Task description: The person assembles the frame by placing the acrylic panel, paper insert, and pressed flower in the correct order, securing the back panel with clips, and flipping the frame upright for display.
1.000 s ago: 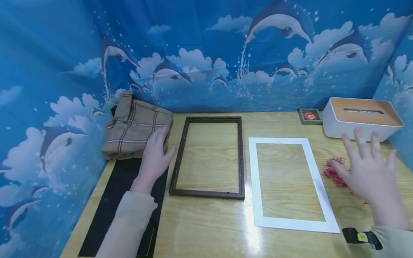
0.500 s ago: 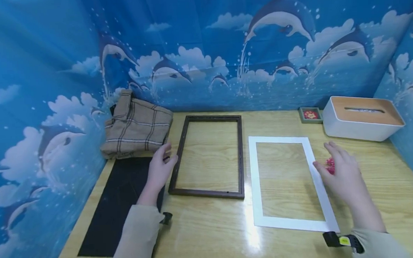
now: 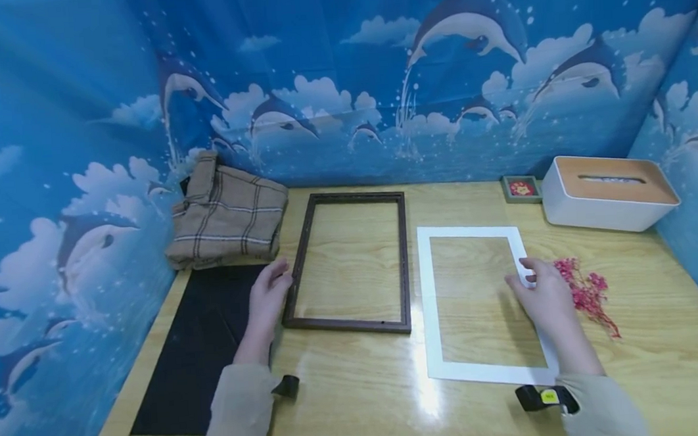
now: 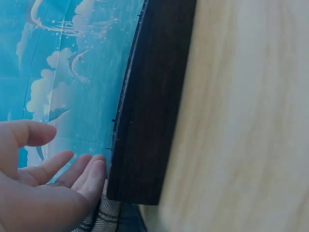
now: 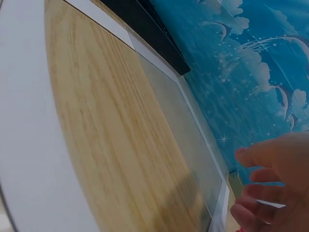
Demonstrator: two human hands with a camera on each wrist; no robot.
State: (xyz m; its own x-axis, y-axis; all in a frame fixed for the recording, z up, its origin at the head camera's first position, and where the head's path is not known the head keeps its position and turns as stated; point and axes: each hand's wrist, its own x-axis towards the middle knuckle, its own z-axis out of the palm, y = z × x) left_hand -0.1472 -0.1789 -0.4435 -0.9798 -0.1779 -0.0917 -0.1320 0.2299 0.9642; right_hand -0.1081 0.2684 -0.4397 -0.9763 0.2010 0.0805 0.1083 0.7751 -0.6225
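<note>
My left hand (image 3: 267, 298) hovers over the black board (image 3: 179, 358), beside the left bar of a dark brown picture frame (image 3: 349, 326). In the left wrist view its fingers (image 4: 89, 171) are relaxed and hold nothing, with the frame's dark side (image 4: 149, 111) just beyond them. My right hand (image 3: 545, 303) is above the right strip of a white rectangular mat (image 3: 487, 371). Loosely bent fingers (image 5: 263, 193) show in the right wrist view with nothing between them. The mat's white strip (image 5: 24, 121) crosses that view's left side, and a shadow falls inside it.
Right of the mat lies a sprig of pink dried flowers (image 3: 590, 294). A white tissue box with a wooden lid (image 3: 611, 191) and a small green-framed picture (image 3: 522, 189) stand at the back right. Folded plaid cloth (image 3: 227, 214) sits back left. Dolphin-printed curtains (image 3: 330, 81) surround the table.
My right hand has moved left, from over the flowers to the mat's right strip, its spread fingers now bent. The left hand has come down and nearer, from the cloth to beside the dark frame.
</note>
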